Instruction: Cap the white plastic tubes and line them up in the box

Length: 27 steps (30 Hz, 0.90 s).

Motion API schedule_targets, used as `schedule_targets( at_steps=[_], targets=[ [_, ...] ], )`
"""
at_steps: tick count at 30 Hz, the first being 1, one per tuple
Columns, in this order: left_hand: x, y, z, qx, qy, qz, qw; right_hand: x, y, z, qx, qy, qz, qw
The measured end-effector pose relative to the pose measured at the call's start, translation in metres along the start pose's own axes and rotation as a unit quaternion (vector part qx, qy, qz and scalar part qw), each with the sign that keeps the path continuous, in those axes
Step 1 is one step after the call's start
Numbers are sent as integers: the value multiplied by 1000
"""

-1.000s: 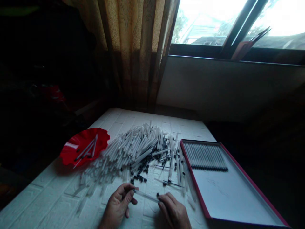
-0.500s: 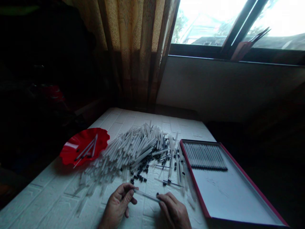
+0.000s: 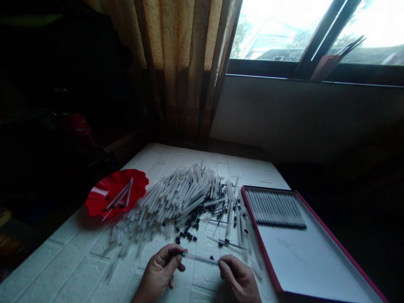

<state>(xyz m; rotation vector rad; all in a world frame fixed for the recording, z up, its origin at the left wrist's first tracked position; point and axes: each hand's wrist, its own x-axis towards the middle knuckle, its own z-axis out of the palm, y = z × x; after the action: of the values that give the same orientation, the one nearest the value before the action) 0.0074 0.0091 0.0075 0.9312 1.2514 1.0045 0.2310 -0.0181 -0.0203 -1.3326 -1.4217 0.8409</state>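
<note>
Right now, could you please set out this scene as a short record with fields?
Left hand: pinching one end of a clear tube
Right hand: pinching the tube's other end
Heap: loose clear tubes, mid-table
Black caps: scattered in front of the heap
Red dish: left side, a few tubes inside
Tray: right side, row of tubes at its far end
Background: curtain, window

Dim, backlit. Dark-framed glass window [image 3: 277,29] blown out white; left side near-black. Glare on scalloped red plastic bowl [image 3: 110,182]. Translucent tube pile [image 3: 176,195] blurred lower left.
</note>
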Motion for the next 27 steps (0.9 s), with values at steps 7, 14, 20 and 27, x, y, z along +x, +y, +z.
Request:
schedule_targets(
  at_steps=[7,14,20,27],
  targets=[
    [4,-3,4,23,8,-12,1000,0,3,-1,24,4,25,999],
    [3,1,10,67,12,-21,997,0,-8,0,46,48,63,996],
    [-1,4,12,52,-6,-31,998,1,-9,15,246,66,203,945],
    [-9,7,-17,246,42,104,963,5,-12,29,259,122,185,940]
  ],
)
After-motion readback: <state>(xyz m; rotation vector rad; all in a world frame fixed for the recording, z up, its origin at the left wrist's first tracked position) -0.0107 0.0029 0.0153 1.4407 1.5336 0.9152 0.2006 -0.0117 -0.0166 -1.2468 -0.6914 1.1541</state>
